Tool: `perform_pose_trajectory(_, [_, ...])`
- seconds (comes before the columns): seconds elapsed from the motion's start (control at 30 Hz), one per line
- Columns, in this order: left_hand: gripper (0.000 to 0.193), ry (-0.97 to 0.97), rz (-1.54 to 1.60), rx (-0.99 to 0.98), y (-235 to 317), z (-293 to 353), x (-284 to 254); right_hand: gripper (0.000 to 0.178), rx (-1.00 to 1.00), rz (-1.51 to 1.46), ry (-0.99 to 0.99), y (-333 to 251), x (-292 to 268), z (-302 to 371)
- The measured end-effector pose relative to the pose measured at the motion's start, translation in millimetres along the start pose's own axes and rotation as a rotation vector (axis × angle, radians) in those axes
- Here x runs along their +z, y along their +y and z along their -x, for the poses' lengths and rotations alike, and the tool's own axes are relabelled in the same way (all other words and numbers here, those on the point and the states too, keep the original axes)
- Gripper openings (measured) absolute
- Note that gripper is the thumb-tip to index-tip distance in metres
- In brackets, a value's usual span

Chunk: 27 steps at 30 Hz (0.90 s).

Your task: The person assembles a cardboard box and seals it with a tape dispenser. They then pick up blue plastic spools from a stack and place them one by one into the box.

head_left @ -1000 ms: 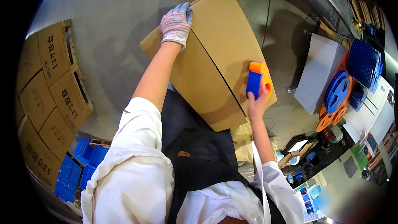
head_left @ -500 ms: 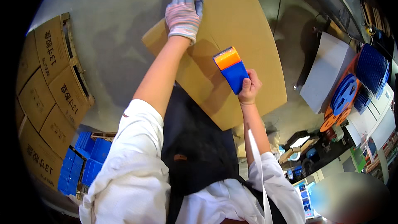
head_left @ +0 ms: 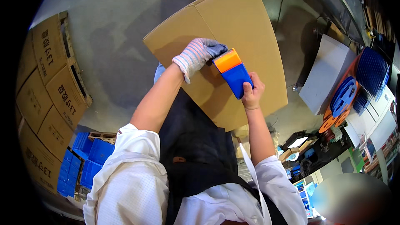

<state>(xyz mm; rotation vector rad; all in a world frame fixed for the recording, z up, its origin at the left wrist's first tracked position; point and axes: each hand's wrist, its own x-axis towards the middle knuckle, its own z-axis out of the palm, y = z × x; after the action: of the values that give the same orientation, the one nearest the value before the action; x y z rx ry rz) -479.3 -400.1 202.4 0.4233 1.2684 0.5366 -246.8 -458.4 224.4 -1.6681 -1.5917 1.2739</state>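
Observation:
In my bare right hand [head_left: 253, 91] is a blue and orange tape dispenser [head_left: 234, 74], its toothed edge tilted up and to the left. My thumb lies on the blue body; the other fingers are mostly hidden behind it. My left hand [head_left: 201, 53], in a striped knit glove with dark fingertips, is closed at that toothed edge. Whatever those fingertips pinch is too small to make out. Beneath both hands a large brown sheet of folded cardboard [head_left: 254, 29], apparently a flattened box, stands close in front of my dark apron [head_left: 196, 146]. A crease runs down from its far edge.
At the left, brown cartons [head_left: 50, 87] are stacked beside a wooden pallet [head_left: 71, 46], with blue bins [head_left: 100, 152] nearer me. To the right are a white panel [head_left: 327, 73], blue reels [head_left: 345, 93] and orange reels [head_left: 333, 121]. Grey floor [head_left: 104, 25] surrounds the cardboard.
My left hand has left the cardboard's far edge and come down and right to the dispenser's toothed edge, its fingers now curled. The dispenser has barely shifted in my right hand.

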Motion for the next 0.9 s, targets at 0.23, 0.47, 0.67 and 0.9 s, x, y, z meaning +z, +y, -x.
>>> perform_pose_trajectory(0.23, [0.022,0.312,-0.107,0.316,87.0,-21.2,-121.4,0.048,0.158,-0.124,-0.085,-19.6,-14.5,-3.1])
perform_pose_trajectory(0.47, [0.067,-0.292,0.048,-0.258,21.8,20.0,-56.2,0.071,0.094,-0.081,-0.008,14.6,-9.7,10.2])
perform_pose_trajectory(0.67, [0.056,-0.422,0.16,-0.35,-6.8,10.0,-13.7,0.074,0.072,-0.06,-0.035,12.9,-10.4,9.7])
perform_pose_trajectory(0.9, [0.043,-0.428,0.248,-0.329,-18.8,6.2,0.6,0.074,0.041,-0.023,-0.079,17.6,-12.3,11.1])
